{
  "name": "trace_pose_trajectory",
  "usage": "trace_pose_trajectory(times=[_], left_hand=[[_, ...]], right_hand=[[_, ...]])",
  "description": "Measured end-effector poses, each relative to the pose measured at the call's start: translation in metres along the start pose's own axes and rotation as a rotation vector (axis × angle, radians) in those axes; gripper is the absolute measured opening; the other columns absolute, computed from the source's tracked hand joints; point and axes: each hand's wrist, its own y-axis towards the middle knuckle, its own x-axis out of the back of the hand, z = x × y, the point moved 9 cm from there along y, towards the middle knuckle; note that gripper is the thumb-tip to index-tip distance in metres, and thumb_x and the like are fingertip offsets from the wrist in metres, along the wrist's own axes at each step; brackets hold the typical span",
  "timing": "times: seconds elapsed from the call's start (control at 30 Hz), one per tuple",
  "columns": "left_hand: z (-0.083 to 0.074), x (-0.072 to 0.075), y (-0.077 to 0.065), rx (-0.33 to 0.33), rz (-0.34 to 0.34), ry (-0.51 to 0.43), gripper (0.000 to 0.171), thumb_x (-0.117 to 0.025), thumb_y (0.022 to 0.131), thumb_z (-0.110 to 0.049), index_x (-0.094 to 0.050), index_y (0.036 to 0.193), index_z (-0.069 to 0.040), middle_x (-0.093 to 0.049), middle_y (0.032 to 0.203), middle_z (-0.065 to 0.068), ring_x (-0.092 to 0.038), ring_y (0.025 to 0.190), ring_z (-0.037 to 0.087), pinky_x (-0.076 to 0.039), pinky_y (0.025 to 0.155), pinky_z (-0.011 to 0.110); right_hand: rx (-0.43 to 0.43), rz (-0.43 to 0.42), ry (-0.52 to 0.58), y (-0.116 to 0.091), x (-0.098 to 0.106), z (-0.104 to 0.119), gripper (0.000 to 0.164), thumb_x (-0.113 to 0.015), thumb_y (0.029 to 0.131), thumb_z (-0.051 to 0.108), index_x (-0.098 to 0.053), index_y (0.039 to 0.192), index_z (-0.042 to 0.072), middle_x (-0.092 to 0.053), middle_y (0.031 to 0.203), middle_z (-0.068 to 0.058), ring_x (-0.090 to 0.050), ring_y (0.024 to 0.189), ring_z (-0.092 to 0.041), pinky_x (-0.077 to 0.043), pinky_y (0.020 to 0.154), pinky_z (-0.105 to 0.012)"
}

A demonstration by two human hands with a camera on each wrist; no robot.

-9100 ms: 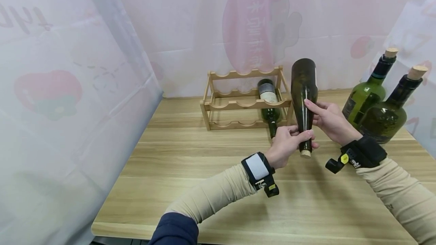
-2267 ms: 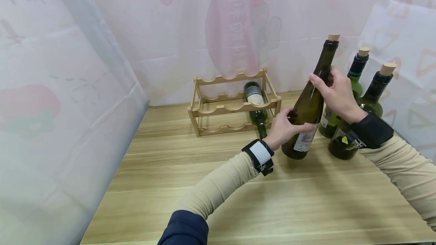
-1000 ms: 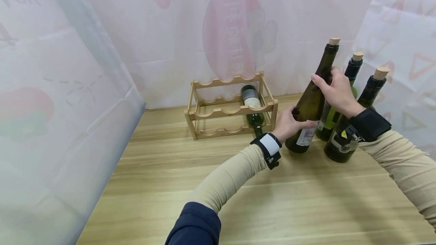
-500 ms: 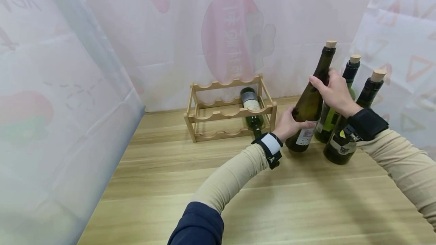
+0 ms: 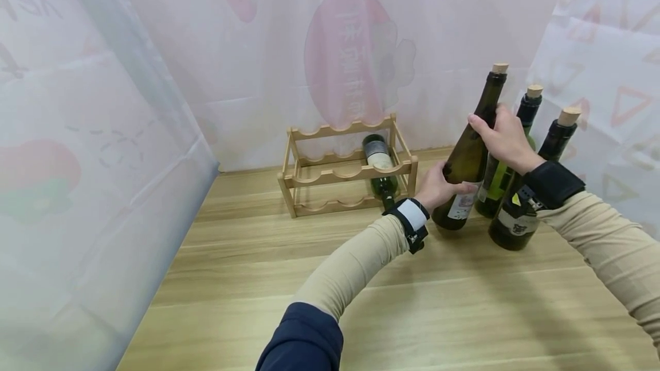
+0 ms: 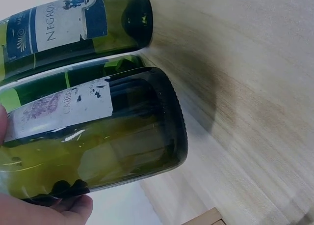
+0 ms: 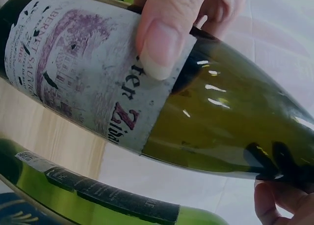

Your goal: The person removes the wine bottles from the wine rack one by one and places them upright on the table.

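Note:
A corked olive-green wine bottle (image 5: 464,159) leans to the right, held by both hands. My left hand (image 5: 437,189) grips its lower body, the thumb across the top edge of the pale label (image 7: 93,63). Higher up, around the shoulder, my right hand (image 5: 507,139) holds it with thumb and fingers on opposite sides. In the left wrist view the bottle's base (image 6: 169,119) looks raised off the table. Left of the hands stands a wooden wine rack (image 5: 330,177). One green bottle (image 5: 378,156) lies in its right end, neck toward me and partly hidden by my left wrist.
Two more corked bottles stand at the right: a bright green bottle (image 5: 499,185), partly behind my right hand, and a dark wide bottle (image 5: 510,236) nearer me. Printed white curtains (image 5: 258,62) enclose the wooden table (image 5: 247,279) at the back and sides.
About nine seconds ago the bottle pointed neck-down beside the rack; now its cork is up. Over the last second both hands stay on it nearly still, while the head view shifts slightly.

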Motion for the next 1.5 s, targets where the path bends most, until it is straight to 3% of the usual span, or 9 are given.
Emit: trace_pose_trajectory(times=[0.37, 0.8, 1.1, 1.2, 1.4, 1.5], left_hand=[[0.001, -0.006, 0.005, 0.051, -0.024, 0.017, 0.063, -0.085, 0.074, -0.028, -0.055, 0.128, -0.019, -0.066, 0.113, -0.001, -0.061, 0.094, 0.011, -0.051, 0.08, 0.027], [0.002, -0.013, 0.011, 0.061, -0.031, 0.042, 0.068, -0.084, 0.075, -0.027, -0.05, 0.133, -0.018, -0.063, 0.124, -0.001, -0.061, 0.107, 0.012, -0.051, 0.09, 0.028], [0.004, -0.016, 0.017, 0.021, -0.027, 0.075, 0.069, -0.084, 0.075, -0.026, -0.048, 0.133, -0.017, -0.062, 0.126, 0.001, -0.06, 0.111, 0.014, -0.05, 0.093, 0.027], [0.008, -0.017, 0.019, 0.01, -0.028, 0.074, 0.069, -0.083, 0.076, -0.025, -0.047, 0.134, -0.018, -0.061, 0.127, 0.001, -0.059, 0.112, 0.014, -0.049, 0.095, 0.028], [0.015, -0.021, 0.023, 0.017, -0.022, 0.08, 0.069, -0.083, 0.076, -0.026, -0.046, 0.134, -0.02, -0.061, 0.129, 0.0, -0.059, 0.113, 0.014, -0.049, 0.097, 0.03], [0.016, -0.022, 0.024, 0.014, -0.022, 0.082, 0.069, -0.083, 0.076, -0.027, -0.046, 0.134, -0.02, -0.061, 0.129, 0.0, -0.059, 0.114, 0.014, -0.049, 0.096, 0.03]], right_hand=[[-0.013, -0.005, -0.027, 0.001, 0.003, -0.004, 0.056, -0.043, 0.1, 0.041, -0.039, 0.116, -0.012, -0.047, 0.085, -0.019, -0.044, 0.062, -0.021, -0.033, 0.049, -0.027], [0.027, -0.002, -0.026, 0.0, 0.0, 0.0, 0.055, -0.046, 0.1, 0.036, -0.037, 0.121, -0.015, -0.047, 0.099, -0.028, -0.052, 0.079, -0.037, -0.036, 0.052, -0.02], [0.054, 0.016, -0.028, -0.002, -0.005, 0.001, 0.053, -0.047, 0.1, 0.033, -0.036, 0.121, -0.014, -0.045, 0.095, -0.024, -0.049, 0.075, -0.034, -0.034, 0.053, -0.025], [0.068, 0.024, -0.031, -0.003, -0.008, 0.002, 0.052, -0.048, 0.1, 0.031, -0.036, 0.123, -0.014, -0.048, 0.099, -0.027, -0.053, 0.08, -0.039, -0.037, 0.057, -0.025], [0.083, 0.03, -0.05, -0.004, -0.011, 0.001, 0.051, -0.049, 0.1, 0.029, -0.036, 0.124, -0.014, -0.052, 0.103, -0.031, -0.059, 0.086, -0.045, -0.046, 0.062, -0.038], [0.076, 0.026, -0.055, -0.005, -0.011, -0.001, 0.053, -0.048, 0.1, 0.031, -0.035, 0.125, -0.014, -0.051, 0.1, -0.03, -0.059, 0.083, -0.044, -0.044, 0.059, -0.034]])
